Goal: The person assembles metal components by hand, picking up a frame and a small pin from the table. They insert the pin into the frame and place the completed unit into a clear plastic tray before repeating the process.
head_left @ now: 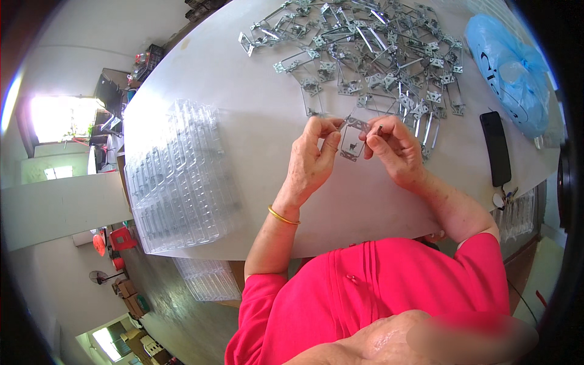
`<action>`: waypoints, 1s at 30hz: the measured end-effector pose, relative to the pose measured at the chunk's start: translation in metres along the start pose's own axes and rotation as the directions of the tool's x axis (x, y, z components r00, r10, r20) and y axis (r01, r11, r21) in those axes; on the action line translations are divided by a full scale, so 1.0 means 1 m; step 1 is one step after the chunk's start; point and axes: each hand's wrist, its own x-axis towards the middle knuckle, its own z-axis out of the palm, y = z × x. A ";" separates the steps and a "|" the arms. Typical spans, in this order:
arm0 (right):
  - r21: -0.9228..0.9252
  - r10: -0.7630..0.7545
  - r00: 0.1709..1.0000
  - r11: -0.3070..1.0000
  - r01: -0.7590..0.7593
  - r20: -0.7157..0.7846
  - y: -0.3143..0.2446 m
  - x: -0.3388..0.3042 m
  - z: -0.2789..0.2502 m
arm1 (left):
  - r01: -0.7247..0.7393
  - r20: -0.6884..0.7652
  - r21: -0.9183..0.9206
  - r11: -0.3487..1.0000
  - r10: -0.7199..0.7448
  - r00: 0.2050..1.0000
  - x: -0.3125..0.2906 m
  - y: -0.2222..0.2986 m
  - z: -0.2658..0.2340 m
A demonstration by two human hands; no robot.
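A small silvery metal frame [351, 143] with flat plates at its ends is held up over the white table [292, 228], between my two hands. My left hand [311, 155] pinches its left side with thumb and forefinger. On the other side, the curled fingers of my right hand [398, 152] grip the frame's right edge. A short dark tip shows by the right thumb, too small to name. Just beyond my hands lies a tangled heap of similar metal frames [380, 58], the nearest ones almost at my fingertips.
Stacked clear plastic trays [179, 176] stand on the table's left. At the right lie a tied blue plastic bag [508, 76], a black phone [496, 149] and what look like keys [505, 198]. More clear trays [207, 278] sit below the table's left edge.
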 end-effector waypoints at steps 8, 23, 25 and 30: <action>-0.066 0.139 0.987 0.987 -0.145 -0.083 0.006 0.002 -0.004 | 0.277 0.025 -0.561 0.780 -0.319 0.948 0.000 0.000 -0.020; -0.719 0.003 0.986 0.684 -0.123 -0.166 -0.018 0.020 -0.003 | 0.277 0.195 -0.843 0.461 -0.218 0.956 -0.015 -0.027 -0.035; -0.773 -0.053 0.986 0.627 -0.092 -0.160 -0.022 0.022 -0.002 | 0.258 0.167 -0.840 0.476 -0.226 0.960 -0.017 -0.027 -0.036; -0.884 -0.294 0.953 0.463 0.070 -0.079 -0.028 0.027 -0.012 | 0.239 0.133 -0.833 0.498 -0.239 0.962 -0.021 -0.028 -0.035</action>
